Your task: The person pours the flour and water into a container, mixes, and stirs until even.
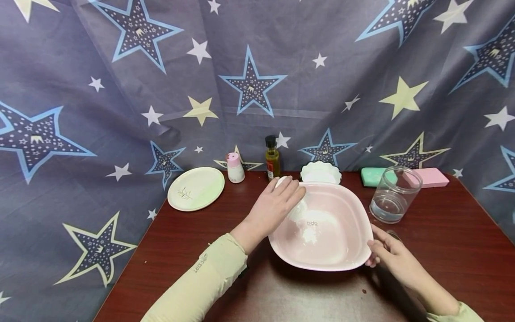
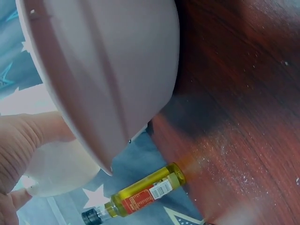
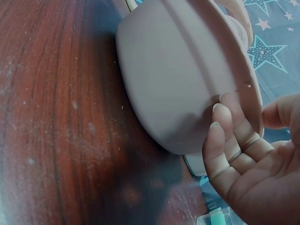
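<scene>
A pink basin [image 1: 322, 241] stands on the dark red table, its inside facing up. My right hand [image 1: 396, 259] grips its right rim, the thumb at the edge and the curled fingers [image 3: 220, 145] against the outer wall. Over the left rear rim, my left hand [image 1: 273, 208] holds a smooth, white rounded object [image 2: 61, 168], mostly covered by the fingers in the head view; its exact kind is unclear. Behind the basin are a yellow-green oil bottle [image 1: 272, 161] with a black cap and a white scalloped dish [image 1: 320, 171].
A clear glass jar [image 1: 389, 205] with some water stands right of the basin. Green [image 1: 371, 175] and pink [image 1: 434, 177] blocks lie behind it. At the back left are an oval plate [image 1: 197, 188] and a pink-capped shaker [image 1: 235, 169]. A star-patterned curtain [image 1: 257, 129] hangs along the table's back edge.
</scene>
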`<act>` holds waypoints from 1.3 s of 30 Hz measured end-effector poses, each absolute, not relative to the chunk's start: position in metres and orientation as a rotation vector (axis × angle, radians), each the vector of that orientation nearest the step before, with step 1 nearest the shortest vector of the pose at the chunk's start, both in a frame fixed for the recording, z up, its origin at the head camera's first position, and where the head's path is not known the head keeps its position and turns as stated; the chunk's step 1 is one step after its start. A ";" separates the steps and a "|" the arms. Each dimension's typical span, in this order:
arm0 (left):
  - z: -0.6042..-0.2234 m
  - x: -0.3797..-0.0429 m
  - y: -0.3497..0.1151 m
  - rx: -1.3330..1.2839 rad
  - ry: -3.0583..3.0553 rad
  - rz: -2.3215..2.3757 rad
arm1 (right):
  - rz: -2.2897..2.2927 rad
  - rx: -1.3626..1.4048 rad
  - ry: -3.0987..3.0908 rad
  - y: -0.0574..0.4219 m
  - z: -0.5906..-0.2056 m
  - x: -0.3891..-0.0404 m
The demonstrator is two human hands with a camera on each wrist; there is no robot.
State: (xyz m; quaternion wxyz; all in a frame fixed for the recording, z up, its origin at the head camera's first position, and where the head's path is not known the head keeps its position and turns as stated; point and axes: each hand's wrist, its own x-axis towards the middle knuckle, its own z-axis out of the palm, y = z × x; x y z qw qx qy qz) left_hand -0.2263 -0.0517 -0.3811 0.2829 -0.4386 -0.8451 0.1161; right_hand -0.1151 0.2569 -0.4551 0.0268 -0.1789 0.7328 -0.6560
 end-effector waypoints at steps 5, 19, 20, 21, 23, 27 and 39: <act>-0.382 -0.226 -0.052 -1.177 -2.265 0.300 | -2.020 -0.564 2.268 0.257 -0.454 -0.115; -0.384 -0.227 -0.060 -1.054 -2.536 0.027 | -2.005 -0.561 2.288 0.256 -0.454 -0.116; -0.383 -0.228 -0.061 -1.038 -2.547 -0.025 | -2.011 -0.562 2.280 0.256 -0.454 -0.116; -0.383 -0.229 -0.063 -1.021 -2.549 -0.079 | -2.017 -0.564 2.270 0.256 -0.455 -0.116; -0.383 -0.231 -0.067 -0.989 -2.539 -0.198 | -2.029 -0.570 2.251 0.256 -0.455 -0.116; -0.381 -0.234 -0.075 -0.898 -2.548 -0.542 | -2.044 -0.583 2.226 0.256 -0.456 -0.115; -0.377 -0.238 -0.112 -0.481 -2.505 -1.534 | -2.065 -0.578 2.191 0.257 -0.457 -0.116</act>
